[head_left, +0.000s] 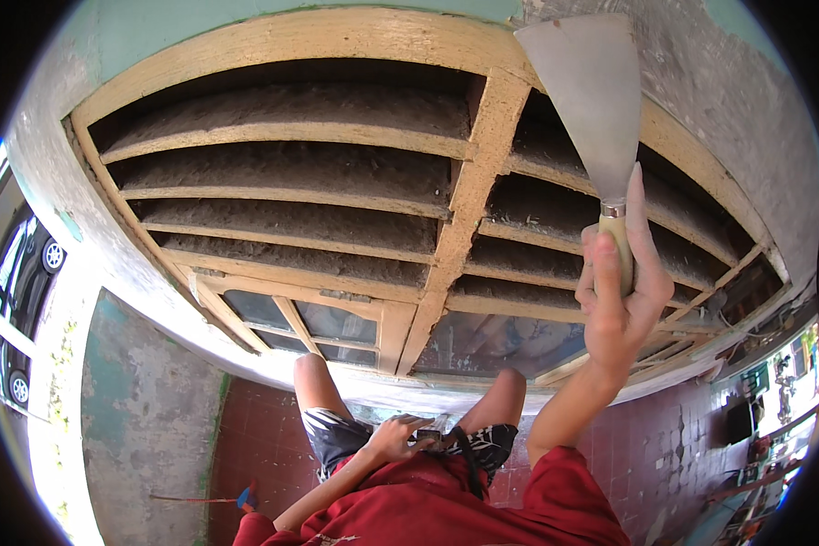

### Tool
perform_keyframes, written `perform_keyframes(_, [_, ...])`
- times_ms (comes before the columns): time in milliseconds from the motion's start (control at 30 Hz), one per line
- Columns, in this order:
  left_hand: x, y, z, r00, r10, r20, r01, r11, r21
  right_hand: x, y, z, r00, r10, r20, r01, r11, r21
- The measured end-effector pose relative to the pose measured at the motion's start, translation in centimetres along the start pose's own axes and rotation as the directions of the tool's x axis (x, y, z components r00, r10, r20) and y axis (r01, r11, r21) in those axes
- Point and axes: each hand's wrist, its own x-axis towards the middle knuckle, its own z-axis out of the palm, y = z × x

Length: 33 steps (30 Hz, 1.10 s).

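My right hand [621,273] is raised at the right, wrapped round the pale handle of a scraper [584,91] whose wide metal blade points up over the frame of a louvred vent [500,109]. The cream wooden slats [291,146] are coated with dark dust and flaking paint. Low in the middle, over my lap, my left hand [396,441] has its fingers curled by a small dark object, which is too unclear to name.
Glazed window panes [337,323] sit below the slats, inside a weathered wall [719,64]. Below are red floor tiles [637,437] and a mottled low surface [146,400] with a stick [191,499] near it. A parked car [23,273] shows far left; clutter [746,419] stands at right.
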Motion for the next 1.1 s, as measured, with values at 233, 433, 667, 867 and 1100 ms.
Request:
perform_keyframes(233, [0.0,0.2,-0.2,1.000,-0.009,-0.015,0.010,1.000,0.022,0.0,0.6,0.2,0.999,-0.044,0.002,0.044,0.999,0.003])
perform_keyframes(433, [-0.1,0.1,0.2,1.000,-0.005,-0.003,0.005,0.999,0.037,-0.1,0.9,-0.1,1.000,-0.026,0.009,0.026,0.999,0.020])
perform_keyframes(667, [0.1,-0.4,0.4,1.000,0.012,-0.007,-0.012,1.000,0.026,-0.1,0.1,-0.3,1.000,0.013,-0.008,-0.013,1.000,-0.012])
perform_keyframes(867, [0.1,-0.6,0.4,1.000,-0.004,0.028,0.002,0.999,0.052,0.1,0.3,-0.7,1.000,-0.008,0.012,0.008,1.000,-0.001])
perform_keyframes(1100, [0.1,-0.2,0.3,1.000,-0.004,0.008,0.003,1.000,0.028,0.3,1.5,-1.0,1.000,-0.009,0.018,0.009,1.000,0.000])
